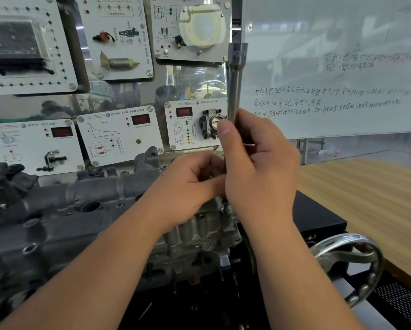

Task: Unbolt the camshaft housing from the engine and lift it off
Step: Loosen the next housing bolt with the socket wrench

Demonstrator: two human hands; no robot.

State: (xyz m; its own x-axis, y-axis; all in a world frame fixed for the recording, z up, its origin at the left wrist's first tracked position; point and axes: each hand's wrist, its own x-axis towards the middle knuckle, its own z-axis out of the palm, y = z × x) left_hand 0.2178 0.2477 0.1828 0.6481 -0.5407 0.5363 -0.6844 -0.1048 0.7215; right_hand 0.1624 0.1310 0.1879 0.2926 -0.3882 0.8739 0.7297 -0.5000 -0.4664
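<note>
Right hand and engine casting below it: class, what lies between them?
In the head view, a thin dark bit or bolt spans the gap between the right hand, gripping the long socket extension, and the engine.

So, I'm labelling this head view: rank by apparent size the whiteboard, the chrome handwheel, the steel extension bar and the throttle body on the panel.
1. White handwritten whiteboard
2. Chrome spoked handwheel, enlarged by nearness
3. Long steel extension bar
4. Dark throttle body
</note>
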